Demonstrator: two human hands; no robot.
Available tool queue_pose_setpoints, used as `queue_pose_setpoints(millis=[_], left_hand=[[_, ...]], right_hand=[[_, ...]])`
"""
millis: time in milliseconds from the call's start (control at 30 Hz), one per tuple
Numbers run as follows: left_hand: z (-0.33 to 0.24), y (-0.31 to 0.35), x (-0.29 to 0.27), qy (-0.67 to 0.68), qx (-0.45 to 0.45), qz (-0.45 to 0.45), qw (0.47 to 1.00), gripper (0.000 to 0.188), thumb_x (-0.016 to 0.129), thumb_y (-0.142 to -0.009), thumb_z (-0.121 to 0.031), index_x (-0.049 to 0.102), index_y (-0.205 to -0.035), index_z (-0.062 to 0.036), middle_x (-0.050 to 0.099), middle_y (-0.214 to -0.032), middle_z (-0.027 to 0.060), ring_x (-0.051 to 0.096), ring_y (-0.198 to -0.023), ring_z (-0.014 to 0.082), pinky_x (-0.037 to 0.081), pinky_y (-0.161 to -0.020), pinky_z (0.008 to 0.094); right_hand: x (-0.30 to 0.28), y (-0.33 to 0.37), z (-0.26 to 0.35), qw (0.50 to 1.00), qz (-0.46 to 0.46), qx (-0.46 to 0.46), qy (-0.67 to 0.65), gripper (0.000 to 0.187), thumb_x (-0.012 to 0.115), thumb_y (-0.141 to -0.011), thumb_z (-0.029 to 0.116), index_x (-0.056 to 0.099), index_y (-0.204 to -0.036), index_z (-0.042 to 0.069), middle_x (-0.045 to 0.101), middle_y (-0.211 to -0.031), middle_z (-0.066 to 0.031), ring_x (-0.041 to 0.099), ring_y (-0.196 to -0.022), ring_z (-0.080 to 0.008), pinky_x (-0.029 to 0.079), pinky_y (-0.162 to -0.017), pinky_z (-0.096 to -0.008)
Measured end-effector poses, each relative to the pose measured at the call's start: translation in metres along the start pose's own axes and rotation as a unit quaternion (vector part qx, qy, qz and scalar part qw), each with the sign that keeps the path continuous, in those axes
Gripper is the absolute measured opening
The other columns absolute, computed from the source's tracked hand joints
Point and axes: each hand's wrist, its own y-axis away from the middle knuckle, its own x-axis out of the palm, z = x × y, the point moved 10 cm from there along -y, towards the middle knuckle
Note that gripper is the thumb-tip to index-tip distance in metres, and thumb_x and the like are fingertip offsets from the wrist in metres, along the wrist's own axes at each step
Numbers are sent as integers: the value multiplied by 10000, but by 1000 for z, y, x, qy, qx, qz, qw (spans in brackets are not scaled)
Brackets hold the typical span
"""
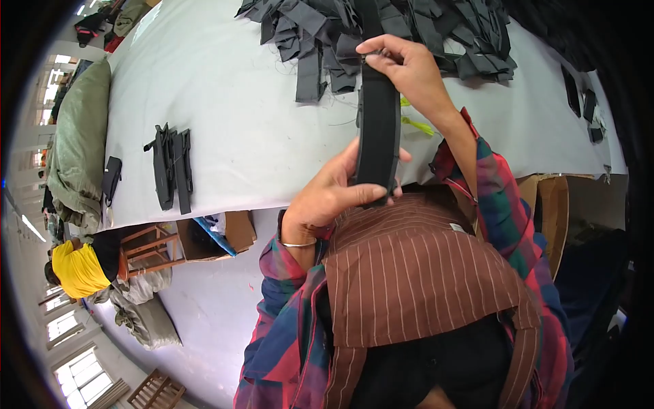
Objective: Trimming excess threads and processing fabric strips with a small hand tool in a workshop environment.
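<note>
A long black fabric strip point(379, 129) is stretched between my two hands above the near edge of the white table. My left hand point(338, 185) grips its lower end, with the thumb lying across the front and fingers behind. Farther up, my right hand point(409, 71) pinches the strip's left edge between thumb and fingertips. Beyond my hands lies a loose heap of dark grey fabric pieces point(300, 31), with stray threads around it. Something yellow-green point(417, 125) lies on the table just under my right wrist.
Bundled black strips point(163, 167) lie at the left of the white table point(231, 136), with a small black piece point(112, 178) beside them. A large green sack point(80, 136) stands against the left edge. Below are an open cardboard box point(240, 232), a wooden stool point(151, 247) and a person in yellow point(80, 269).
</note>
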Motion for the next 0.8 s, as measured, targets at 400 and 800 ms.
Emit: queue_pose_setpoints(millis=[400,800], left_hand=[[-22,6,-37,60,108,-116,985,461,614,-850,-17,433,-1271,31,551,-1183,179,593,-861,209,522,-742,318],[-34,-8,-40,5,158,-142,977,181,494,-967,-159,525,-1075,-18,591,-901,90,535,-660,134,428,-574,257]], right_hand=[[-22,23,38,981,-129,-79,123,235,677,-837,180,673,-1060,107,615,-937,-22,586,-859,-131,462,-760,-259],[26,36,50,996,43,-70,30,324,716,-787,296,678,-1054,117,685,-883,-70,643,-757,-190,477,-690,-300]])
